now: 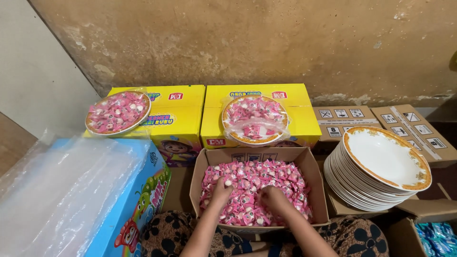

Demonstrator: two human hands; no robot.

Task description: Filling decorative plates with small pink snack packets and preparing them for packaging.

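An open cardboard box (320,189) in front of me is full of small pink wrapped candies (252,177). Both my hands are plunged into the candies. My left hand (222,191) is on the left side of the pile, fingers curled into the wrappers. My right hand (273,197) is near the middle, fingers buried among the candies. Whether either hand grips any candy is hidden. Two candy-filled plates stand on yellow boxes behind: one at the left (117,112), and one wrapped in clear plastic (255,119).
A stack of white plates with orange-gold rims (381,166) leans on brown cartons at the right. A pile of clear plastic sheets (62,190) lies on a blue carton (143,200) at the left. Blue packets (435,235) show at bottom right. A stained wall is behind.
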